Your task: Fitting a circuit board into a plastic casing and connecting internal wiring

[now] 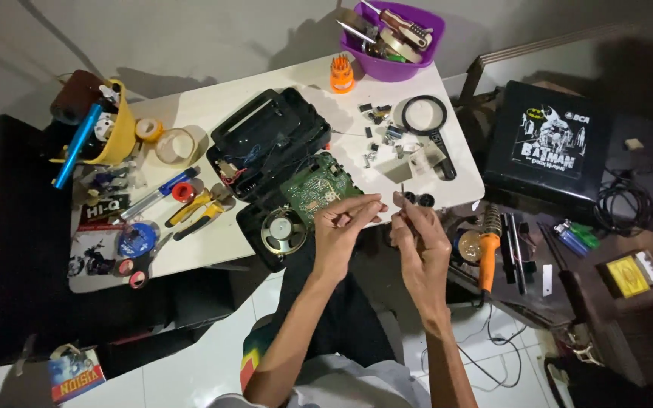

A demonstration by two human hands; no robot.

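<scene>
My left hand [344, 227] and my right hand [419, 240] meet just off the front edge of a white table [213, 242]. Both pinch something very small between the fingertips; I cannot tell what it is. Right behind my left hand lies a green circuit board [315, 193], wired to a round speaker [283, 230], both resting in an opened black radio casing [270, 136]. Two small black knobs [416, 199] sit by my right fingertips.
A magnifying glass [428, 125] and several small loose parts [379, 128] lie at the table's right. A purple bowl of tools [398, 34] stands at the back. Yellow-handled pliers [198, 211] and tape rolls lie left. An orange soldering iron [487, 249] rests lower right, beside a black box [549, 147].
</scene>
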